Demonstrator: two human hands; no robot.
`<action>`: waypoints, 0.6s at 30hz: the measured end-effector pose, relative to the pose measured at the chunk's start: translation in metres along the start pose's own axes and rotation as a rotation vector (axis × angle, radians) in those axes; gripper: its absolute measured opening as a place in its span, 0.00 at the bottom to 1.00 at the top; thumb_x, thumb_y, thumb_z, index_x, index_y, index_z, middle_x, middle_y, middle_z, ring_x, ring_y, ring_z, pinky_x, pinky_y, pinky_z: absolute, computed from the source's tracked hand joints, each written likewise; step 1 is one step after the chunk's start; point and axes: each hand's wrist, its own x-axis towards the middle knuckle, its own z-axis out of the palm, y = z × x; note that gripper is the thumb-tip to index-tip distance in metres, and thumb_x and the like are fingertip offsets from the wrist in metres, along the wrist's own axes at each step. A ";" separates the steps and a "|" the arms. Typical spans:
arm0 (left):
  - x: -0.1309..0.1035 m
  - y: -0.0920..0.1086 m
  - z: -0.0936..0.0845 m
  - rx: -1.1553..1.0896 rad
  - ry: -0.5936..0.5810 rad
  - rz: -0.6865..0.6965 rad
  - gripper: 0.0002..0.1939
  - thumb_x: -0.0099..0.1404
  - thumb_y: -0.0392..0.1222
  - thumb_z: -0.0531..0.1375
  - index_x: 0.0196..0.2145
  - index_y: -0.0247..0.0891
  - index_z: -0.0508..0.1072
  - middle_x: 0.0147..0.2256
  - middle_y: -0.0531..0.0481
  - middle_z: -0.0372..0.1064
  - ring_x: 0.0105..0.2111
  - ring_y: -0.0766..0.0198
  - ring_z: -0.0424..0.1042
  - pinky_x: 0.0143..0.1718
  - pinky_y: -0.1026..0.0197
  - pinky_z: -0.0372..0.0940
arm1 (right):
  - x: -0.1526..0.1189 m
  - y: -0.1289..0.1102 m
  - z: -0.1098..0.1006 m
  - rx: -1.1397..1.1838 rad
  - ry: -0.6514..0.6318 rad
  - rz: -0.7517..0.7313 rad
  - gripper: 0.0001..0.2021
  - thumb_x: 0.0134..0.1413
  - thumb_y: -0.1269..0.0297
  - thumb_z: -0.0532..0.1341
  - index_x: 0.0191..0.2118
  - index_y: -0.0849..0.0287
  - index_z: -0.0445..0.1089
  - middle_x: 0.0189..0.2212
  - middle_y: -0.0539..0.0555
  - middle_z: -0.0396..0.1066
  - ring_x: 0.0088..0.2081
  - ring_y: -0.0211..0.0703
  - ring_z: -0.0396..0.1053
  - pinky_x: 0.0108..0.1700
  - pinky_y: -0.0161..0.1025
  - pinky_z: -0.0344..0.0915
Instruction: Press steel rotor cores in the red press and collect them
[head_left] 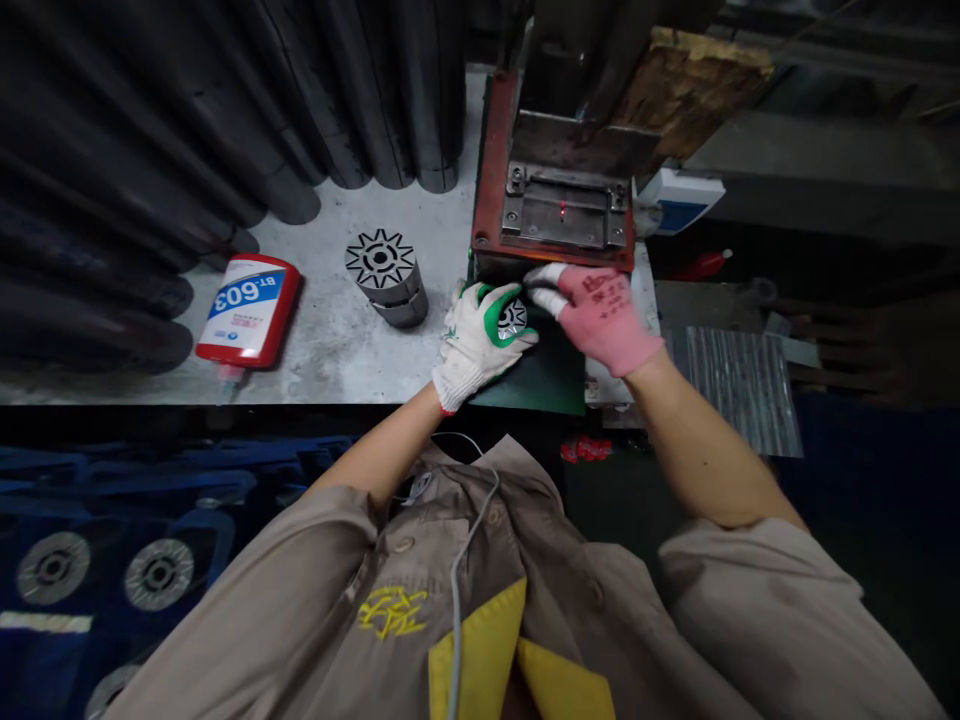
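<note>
My left hand (484, 335), in a white glove with green-coated fingers, curls around a small round metal lamination stack (511, 320). Its slotted end face shows between thumb and fingers, over a dark green mat (525, 385). My right hand (589, 310), in a pink glove with white fingertips, is just right of that stack. Its fingers stretch left with a gap between them, slightly blurred, and no held thing is visible. Left of my hands, a taller lamination stack (381, 260) stands upright on the bench, a star-like slot pattern on top.
A red-and-white BT-603 bottle (244, 310) lies on the pale bench (322, 320). Long rows of dark stacks (375, 90) line the back left. Beyond my hands sits a press fixture (566, 215) with a red light spot. Blue trays (97, 530) with round parts are at lower left.
</note>
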 end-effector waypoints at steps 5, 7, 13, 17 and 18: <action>0.001 -0.007 -0.001 -0.027 -0.091 0.076 0.43 0.63 0.71 0.65 0.65 0.40 0.70 0.61 0.39 0.71 0.64 0.42 0.66 0.70 0.40 0.59 | 0.007 -0.007 0.010 -0.057 -0.255 -0.095 0.17 0.73 0.64 0.54 0.55 0.61 0.77 0.53 0.61 0.80 0.54 0.52 0.74 0.56 0.44 0.63; 0.000 -0.007 0.000 -0.031 -0.055 0.028 0.45 0.60 0.73 0.66 0.64 0.40 0.71 0.60 0.37 0.69 0.62 0.42 0.68 0.67 0.40 0.62 | 0.007 -0.010 -0.008 -0.110 -0.216 -0.096 0.17 0.74 0.61 0.54 0.55 0.59 0.77 0.51 0.61 0.80 0.53 0.54 0.75 0.55 0.46 0.64; -0.002 -0.006 -0.008 -0.071 -0.021 0.001 0.45 0.61 0.76 0.63 0.64 0.41 0.72 0.60 0.36 0.67 0.61 0.43 0.68 0.65 0.42 0.66 | 0.023 -0.003 -0.047 -0.253 0.209 0.160 0.30 0.73 0.42 0.51 0.58 0.63 0.75 0.57 0.71 0.72 0.56 0.68 0.69 0.52 0.56 0.67; -0.001 -0.007 -0.015 -0.086 -0.106 0.126 0.40 0.68 0.72 0.58 0.66 0.42 0.69 0.62 0.39 0.71 0.66 0.43 0.65 0.72 0.39 0.56 | 0.028 0.010 -0.031 -0.192 0.291 0.089 0.27 0.72 0.45 0.50 0.55 0.61 0.76 0.54 0.68 0.73 0.56 0.66 0.66 0.54 0.61 0.65; 0.000 -0.007 -0.015 -0.078 -0.105 0.143 0.40 0.68 0.72 0.58 0.66 0.42 0.69 0.62 0.40 0.71 0.66 0.43 0.65 0.73 0.38 0.54 | 0.024 0.010 -0.026 -0.153 0.294 0.079 0.26 0.73 0.48 0.50 0.57 0.59 0.75 0.54 0.67 0.73 0.56 0.65 0.66 0.55 0.61 0.64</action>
